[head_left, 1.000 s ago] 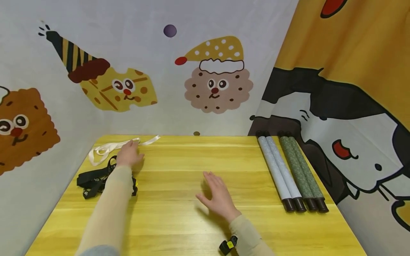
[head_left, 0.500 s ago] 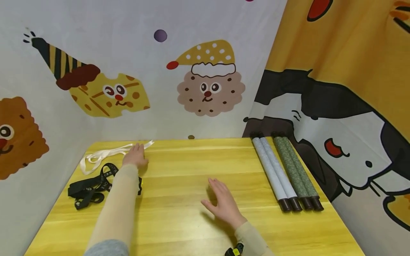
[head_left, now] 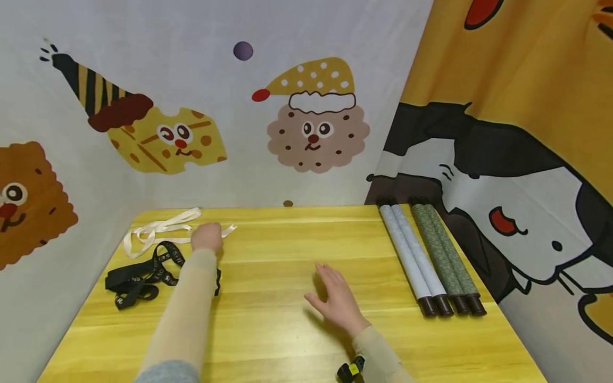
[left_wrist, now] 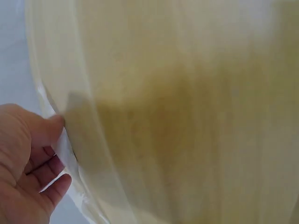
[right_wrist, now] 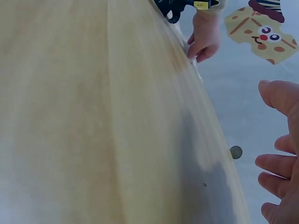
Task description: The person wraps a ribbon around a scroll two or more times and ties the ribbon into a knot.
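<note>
A white ribbon [head_left: 188,215] lies in loose loops at the back left of the wooden table. My left hand [head_left: 207,238] is at its right part, and a short end shows beyond the hand. In the left wrist view, the thumb and fingers of that hand [left_wrist: 23,158] pinch the ribbon [left_wrist: 68,151] along its length. Nearer to me lies a black ribbon [head_left: 125,279] with pale lettering, bunched in folds beside the left forearm. Over the middle of the table, my right hand [head_left: 337,300] holds nothing, its fingers spread and relaxed.
On the right of the table [head_left: 268,340] lie two pale blue rolls [head_left: 407,250] and two green patterned rolls [head_left: 442,250], side by side, with dark ends. A cartoon-printed cloth wall [head_left: 191,186] rises behind the back edge. Each wrist wears a small black camera.
My left hand has curled its fingers onto the white ribbon and come slightly towards me, shifting the ribbon. The right hand has barely moved. The head view has shifted a little.
</note>
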